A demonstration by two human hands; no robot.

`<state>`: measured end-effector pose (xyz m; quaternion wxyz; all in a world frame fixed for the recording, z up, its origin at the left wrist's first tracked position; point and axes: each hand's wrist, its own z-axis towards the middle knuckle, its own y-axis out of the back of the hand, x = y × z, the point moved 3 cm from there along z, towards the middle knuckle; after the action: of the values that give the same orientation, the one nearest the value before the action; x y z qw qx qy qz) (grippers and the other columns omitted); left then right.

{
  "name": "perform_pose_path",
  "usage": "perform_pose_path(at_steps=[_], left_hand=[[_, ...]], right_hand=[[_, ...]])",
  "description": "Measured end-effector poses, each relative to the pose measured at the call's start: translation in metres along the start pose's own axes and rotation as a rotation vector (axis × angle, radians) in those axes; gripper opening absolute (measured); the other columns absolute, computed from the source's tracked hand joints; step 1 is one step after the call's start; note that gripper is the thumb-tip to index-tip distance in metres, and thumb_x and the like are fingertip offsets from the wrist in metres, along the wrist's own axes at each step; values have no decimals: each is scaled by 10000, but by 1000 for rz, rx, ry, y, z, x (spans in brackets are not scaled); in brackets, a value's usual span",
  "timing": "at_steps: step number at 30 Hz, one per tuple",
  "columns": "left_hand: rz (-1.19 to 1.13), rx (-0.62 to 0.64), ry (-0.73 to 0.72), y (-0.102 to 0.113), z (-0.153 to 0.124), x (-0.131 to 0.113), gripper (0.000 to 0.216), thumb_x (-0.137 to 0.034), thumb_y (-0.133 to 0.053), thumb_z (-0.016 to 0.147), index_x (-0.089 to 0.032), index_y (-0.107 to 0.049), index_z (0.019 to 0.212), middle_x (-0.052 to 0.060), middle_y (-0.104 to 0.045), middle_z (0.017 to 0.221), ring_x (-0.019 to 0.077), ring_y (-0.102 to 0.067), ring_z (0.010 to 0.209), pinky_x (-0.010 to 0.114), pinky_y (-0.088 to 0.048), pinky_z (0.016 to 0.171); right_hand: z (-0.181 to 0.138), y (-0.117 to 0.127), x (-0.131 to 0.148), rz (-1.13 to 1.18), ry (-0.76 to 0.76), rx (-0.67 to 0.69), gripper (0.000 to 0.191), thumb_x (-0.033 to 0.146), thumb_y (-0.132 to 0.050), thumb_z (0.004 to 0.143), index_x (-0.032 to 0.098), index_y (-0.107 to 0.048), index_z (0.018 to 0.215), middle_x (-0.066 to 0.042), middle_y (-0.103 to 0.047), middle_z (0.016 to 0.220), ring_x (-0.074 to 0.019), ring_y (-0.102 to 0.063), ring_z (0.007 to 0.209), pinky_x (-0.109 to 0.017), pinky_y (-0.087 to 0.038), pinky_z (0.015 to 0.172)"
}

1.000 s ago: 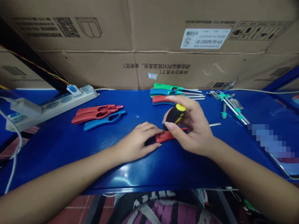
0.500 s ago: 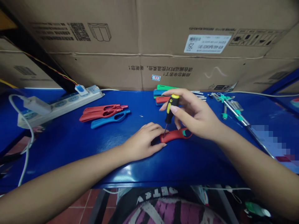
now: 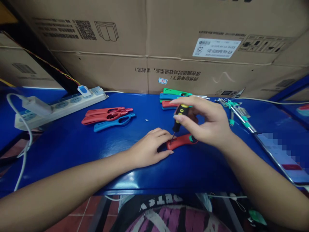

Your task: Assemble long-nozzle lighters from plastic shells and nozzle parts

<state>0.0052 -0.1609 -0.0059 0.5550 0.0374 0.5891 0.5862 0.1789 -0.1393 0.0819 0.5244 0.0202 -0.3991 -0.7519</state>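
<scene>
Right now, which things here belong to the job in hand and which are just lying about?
Likely the job: screwdriver in the right hand; red lighter held by the left hand; loose handles; other lighters; metal tubes.

Probably just about the place: phone; power strip; cardboard box.

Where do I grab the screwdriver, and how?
Probably by the screwdriver's fat handle, coming from the right, as the right hand holds it. The handle stands upward, leaning slightly, while the thin metal shaft points down at the red lighter, near the left hand's fingers.
</scene>
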Motion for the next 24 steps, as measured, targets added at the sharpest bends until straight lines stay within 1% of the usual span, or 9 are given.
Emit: perform_pose_path(at_steps=[3,7,9,11,13,17,19,22,24], left_hand=[[-28,7,-15,0,1,-1,393,-297,-678,941,-183,-584,1305,99,-667,1248,256,-585,1173,443,-478,1041],[-59,27,-47,0,2,-3,367,-260,-655,955,-179,-590,1308,97,-679,1263,239,-600,1175,430,-467,1061],[-65,28,-53,0,2,-4,379,-238,-659,947,-175,-590,1315,104,-677,1281,243,-602,1186,436,-467,1065],[-62,31,-50,0,2,-3,372,-236,-659,944,-171,-601,1306,113,-679,1283,250,-609,1182,446,-475,1056],[-61,25,-53,0,2,-2,354,-255,-652,952,-172,-610,1293,114,-692,1255,252,-622,1157,453,-487,1038],[-68,21,-76,1,2,-3,373,-272,-637,966,-188,-584,1325,109,-689,1261,251,-618,1168,454,-488,1038],[-61,28,-81,1,3,-4,344,-275,-632,969,-184,-596,1300,113,-686,1259,253,-620,1170,456,-483,1045],[-40,23,-77,2,3,-4,298,-300,-628,972,-180,-625,1244,114,-696,1219,259,-630,1143,450,-499,1016],[-38,25,-72,2,3,-4,304,-301,-631,971,-183,-621,1250,110,-698,1207,255,-631,1127,440,-505,1001]], right_hand=[[-3,3,0,-82,91,-98,277,363,-650,943,243,-682,1191,-62,-763,1062,-177,-701,729,-347,-599,762],[-5,-2,0,73,-12,53,392,261,-392,1052,244,-530,1418,-73,-724,1193,-134,-691,677,-322,-604,721],[-5,0,1,67,16,52,331,310,-495,1026,245,-590,1337,-57,-744,1110,-142,-693,685,-297,-596,678],[-6,3,4,-39,151,-20,286,363,-652,946,242,-660,1205,-54,-760,1014,-175,-710,754,-297,-593,706],[-7,3,6,-85,225,-36,306,365,-632,956,236,-647,1233,-76,-758,1064,-207,-721,876,-316,-593,777],[-9,-5,2,164,-14,152,431,257,-343,1058,242,-462,1473,-92,-669,1313,-182,-709,978,-320,-599,809],[-9,-6,1,189,-46,143,393,306,-471,1031,246,-524,1415,-77,-688,1279,-161,-714,854,-284,-598,716],[-8,1,4,-14,99,-18,341,376,-717,896,228,-673,1200,-60,-753,1123,-171,-709,781,-280,-586,705],[-7,4,6,-74,153,-28,315,365,-647,946,223,-671,1227,-72,-751,1159,-187,-719,856,-300,-589,770]])
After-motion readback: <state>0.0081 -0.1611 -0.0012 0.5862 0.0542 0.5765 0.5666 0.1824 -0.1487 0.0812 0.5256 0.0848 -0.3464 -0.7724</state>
